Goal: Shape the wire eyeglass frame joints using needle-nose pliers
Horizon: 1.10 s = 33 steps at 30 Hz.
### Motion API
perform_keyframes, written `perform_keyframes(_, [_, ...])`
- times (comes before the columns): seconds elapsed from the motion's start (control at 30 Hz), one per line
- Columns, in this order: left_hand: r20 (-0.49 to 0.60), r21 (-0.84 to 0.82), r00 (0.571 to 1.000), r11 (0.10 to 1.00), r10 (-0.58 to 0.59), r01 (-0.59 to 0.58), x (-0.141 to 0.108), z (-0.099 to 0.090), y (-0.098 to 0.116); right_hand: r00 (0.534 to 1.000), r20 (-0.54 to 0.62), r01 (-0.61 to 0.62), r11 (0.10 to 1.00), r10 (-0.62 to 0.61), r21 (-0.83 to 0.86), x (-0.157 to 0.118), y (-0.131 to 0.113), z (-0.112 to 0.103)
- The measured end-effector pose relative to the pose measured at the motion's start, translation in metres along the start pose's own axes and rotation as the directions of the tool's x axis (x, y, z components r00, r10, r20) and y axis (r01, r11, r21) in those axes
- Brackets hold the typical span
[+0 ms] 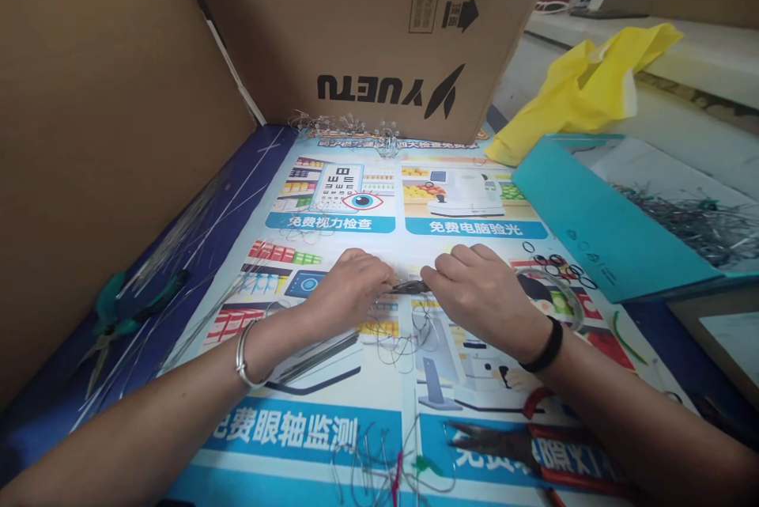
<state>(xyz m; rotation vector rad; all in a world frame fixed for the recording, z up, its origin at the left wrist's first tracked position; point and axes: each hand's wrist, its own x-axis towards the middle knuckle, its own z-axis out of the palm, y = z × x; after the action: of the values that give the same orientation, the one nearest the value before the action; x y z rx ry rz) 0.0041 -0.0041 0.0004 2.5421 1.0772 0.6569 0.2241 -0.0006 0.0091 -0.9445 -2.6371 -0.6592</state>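
My left hand [356, 283] is closed in a pinch near the middle of the printed sheet, with thin wire at its fingertips. My right hand [477, 285] is a fist around a small tool. Its dark pointed jaws, like those of pliers [409, 287], reach left to my left fingertips; the handles are hidden in the fist. Thin wire loops [403, 337] show just beneath both hands. Nearer to me lies a cluster of bent wire pieces [379, 463] with pink and green bits. Red-handled scissors [510, 444] lie partly under my right forearm.
Teal-handled pliers [110, 321] and long straight wires [195, 230] lie at the left. A cardboard box [356, 24] stands behind. At right are black rings [554, 260], a clear round ring, a teal box [569, 206] of tangled wire pieces and a yellow bag [575, 96].
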Motion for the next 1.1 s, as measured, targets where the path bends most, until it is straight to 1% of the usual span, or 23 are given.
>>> perform_keyframes(0.17, [0.008,0.023,1.0,1.0,0.02,-0.02,0.0,0.001,0.0,0.998,0.043,-0.036,0.998,0.034,0.05,0.0,-0.002,-0.003])
perform_keyframes(0.33, [0.021,0.025,1.0,0.999,0.02,-0.021,-0.001,0.002,-0.001,0.996,0.075,-0.058,0.995,0.052,0.084,-0.001,-0.002,-0.002])
perform_keyframes(0.47, [0.016,0.029,1.0,0.999,0.014,-0.014,-0.001,0.002,0.0,0.994,0.089,-0.075,0.995,0.069,0.067,0.0,-0.003,-0.001])
perform_keyframes(0.57, [0.004,0.035,1.0,0.999,-0.001,0.001,-0.001,0.001,0.0,0.995,0.08,-0.057,0.998,0.054,0.038,0.001,-0.001,-0.001])
perform_keyframes(0.63, [-0.016,0.033,1.0,0.999,-0.005,0.005,-0.002,-0.002,-0.002,0.999,0.047,-0.026,0.999,0.024,0.034,0.001,0.004,0.0])
perform_keyframes(0.73, [-0.032,0.013,0.999,1.0,0.007,-0.006,-0.002,-0.006,-0.005,0.996,-0.084,0.009,0.996,-0.002,0.084,-0.001,0.014,0.003])
perform_keyframes(0.8, [-0.022,-0.004,1.0,1.0,0.021,-0.021,-0.002,-0.008,-0.007,0.984,-0.166,-0.036,0.989,0.06,0.142,-0.003,0.019,0.006])
perform_keyframes(0.83, [-0.017,-0.011,0.999,1.0,0.028,-0.028,-0.002,-0.009,-0.007,0.979,-0.177,-0.072,0.984,0.101,0.164,-0.003,0.021,0.007])
perform_keyframes(0.9, [-0.023,-0.023,0.999,0.999,0.04,-0.04,-0.003,-0.009,-0.008,0.978,-0.14,-0.128,0.976,0.154,0.179,-0.004,0.021,0.009])
perform_keyframes(0.93, [-0.034,-0.029,0.998,0.998,0.046,-0.047,-0.003,-0.009,-0.008,0.982,-0.105,-0.135,0.975,0.155,0.176,-0.004,0.02,0.009])
perform_keyframes(1.03, [-0.07,-0.042,0.996,0.997,0.059,-0.062,-0.002,-0.009,-0.007,0.994,-0.011,-0.103,0.981,0.107,0.163,-0.001,0.015,0.009])
perform_keyframes(1.1, [-0.08,-0.034,0.995,0.997,0.063,-0.066,-0.002,-0.009,-0.006,0.996,0.023,-0.087,0.984,0.084,0.154,0.0,0.011,0.007])
